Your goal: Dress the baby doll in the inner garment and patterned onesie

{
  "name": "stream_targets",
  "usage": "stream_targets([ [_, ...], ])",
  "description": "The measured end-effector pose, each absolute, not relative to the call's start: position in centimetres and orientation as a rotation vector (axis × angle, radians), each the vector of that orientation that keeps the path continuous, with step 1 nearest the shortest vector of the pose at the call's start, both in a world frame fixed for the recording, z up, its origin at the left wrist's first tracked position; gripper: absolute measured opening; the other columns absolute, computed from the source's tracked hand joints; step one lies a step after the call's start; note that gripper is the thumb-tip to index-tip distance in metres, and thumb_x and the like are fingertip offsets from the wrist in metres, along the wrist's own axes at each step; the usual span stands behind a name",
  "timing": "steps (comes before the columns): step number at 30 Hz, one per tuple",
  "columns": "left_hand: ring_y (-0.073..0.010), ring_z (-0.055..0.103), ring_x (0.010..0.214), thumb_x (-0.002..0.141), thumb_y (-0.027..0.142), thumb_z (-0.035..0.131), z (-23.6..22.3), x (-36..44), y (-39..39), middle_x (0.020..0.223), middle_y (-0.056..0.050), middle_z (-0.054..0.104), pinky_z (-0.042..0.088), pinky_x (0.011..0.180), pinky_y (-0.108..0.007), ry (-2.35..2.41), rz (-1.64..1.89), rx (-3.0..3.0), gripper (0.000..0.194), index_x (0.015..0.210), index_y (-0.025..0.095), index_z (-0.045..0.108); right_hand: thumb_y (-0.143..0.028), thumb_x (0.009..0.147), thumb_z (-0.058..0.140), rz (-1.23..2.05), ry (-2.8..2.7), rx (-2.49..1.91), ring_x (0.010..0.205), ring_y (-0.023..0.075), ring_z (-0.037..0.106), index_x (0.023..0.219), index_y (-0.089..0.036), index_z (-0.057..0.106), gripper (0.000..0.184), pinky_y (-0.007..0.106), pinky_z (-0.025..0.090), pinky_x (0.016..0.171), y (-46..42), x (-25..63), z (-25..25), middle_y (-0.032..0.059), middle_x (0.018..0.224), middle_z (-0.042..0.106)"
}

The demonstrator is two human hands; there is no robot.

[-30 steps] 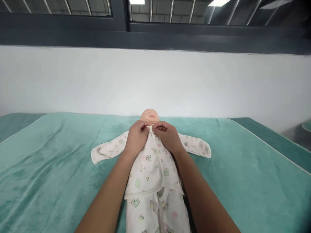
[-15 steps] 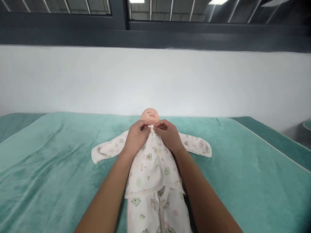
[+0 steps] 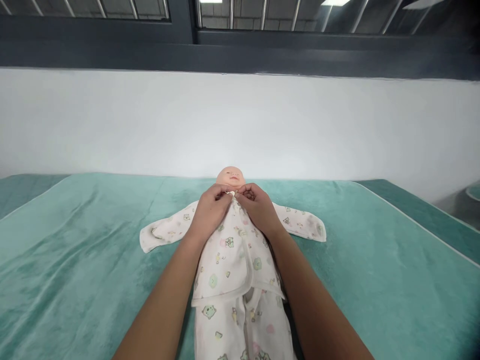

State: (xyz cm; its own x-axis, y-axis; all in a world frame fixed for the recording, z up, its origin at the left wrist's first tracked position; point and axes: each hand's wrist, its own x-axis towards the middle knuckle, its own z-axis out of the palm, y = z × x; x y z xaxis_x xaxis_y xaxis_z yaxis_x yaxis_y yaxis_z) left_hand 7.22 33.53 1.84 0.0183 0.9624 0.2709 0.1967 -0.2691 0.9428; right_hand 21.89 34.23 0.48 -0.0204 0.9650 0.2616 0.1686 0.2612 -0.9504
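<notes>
White printed top [image 3: 225, 270], one, neckline pinched by two hands: left [image 3: 211, 207], right [image 3: 259, 206]; one doll [image 3: 230, 176].

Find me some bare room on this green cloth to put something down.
Green cloth lies bare outside the left forearm and left sleeve, and outside the right forearm and right sleeve. The middle is crowded: left hand and right hand pinch the shirt at its neckline, just below the doll's head.

White, animal-print baby top [image 3: 228, 270] on a face-up doll [image 3: 229, 176]
</notes>
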Motion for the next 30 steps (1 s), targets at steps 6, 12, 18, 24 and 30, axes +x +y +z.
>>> stream_targets([
  [6, -0.0202, 0.062, 0.084, 0.078, 0.029, 0.065, 2.0, 7.2, 33.6, 0.088, -0.004, 0.072, 0.045, 0.08, -0.031, 1.262, 1.307, 1.45, 0.011, 0.077, 0.02, 0.07, -0.032, 0.075, 0.066, 0.936, -1.453, -1.139, 0.071, 0.0142, 0.056, 0.084, -0.021, 0.061, 0.015, 0.028, 0.044, 0.068, 34.1, 21.9, 0.9, -0.0018, 0.078, 0.063],
  [12, -0.0219, 0.063, 0.088, 0.076, 0.032, 0.067, 2.3, 7.1, 33.2, 0.094, -0.005, 0.07, 0.045, 0.079, -0.031, 1.13, 1.232, 1.259, 0.013, 0.074, 0.019, 0.068, -0.031, 0.075, 0.065, 0.893, -1.458, -1.19, 0.071, 0.0153, 0.057, 0.079, -0.022, 0.061, 0.011, 0.029, 0.044, 0.066, 34.3, 21.6, 0.8, -0.0015, 0.076, 0.063],
  [18, -0.0201, 0.062, 0.089, 0.075, 0.028, 0.067, 2.2, 7.3, 33.4, 0.094, -0.004, 0.07, 0.044, 0.08, -0.03, 1.234, 1.372, 1.236, 0.023, 0.096, 0.022, 0.071, -0.034, 0.081, 0.058, 0.627, -1.377, -1.265, 0.069, 0.0154, 0.053, 0.074, -0.022, 0.057, 0.013, 0.029, 0.042, 0.066, 33.6, 21.5, 0.8, -0.0009, 0.074, 0.061],
  [24, -0.0158, 0.058, 0.074, 0.081, 0.029, 0.06, 2.6, 7.3, 31.3, 0.079, -0.001, 0.066, 0.042, 0.07, -0.028, 1.377, 1.352, 1.468, 0.011, 0.082, 0.02, 0.065, -0.043, 0.074, 0.067, 0.506, -1.761, -1.468, 0.056, 0.0147, 0.044, 0.071, -0.025, 0.046, 0.028, 0.029, 0.031, 0.052, 29.4, 21.5, 3.1, -0.0024, 0.067, 0.055],
  [30, -0.0151, 0.055, 0.075, 0.085, 0.03, 0.056, 2.2, 7.5, 28.8, 0.087, -0.001, 0.063, 0.042, 0.072, -0.029, 1.474, 1.21, 1.808, 0.014, 0.085, 0.022, 0.068, -0.037, 0.081, 0.055, 0.632, -1.857, -1.563, 0.065, 0.015, 0.05, 0.08, -0.025, 0.048, 0.014, 0.028, 0.035, 0.057, 27.4, 21.9, 3.9, -0.0033, 0.076, 0.058],
])
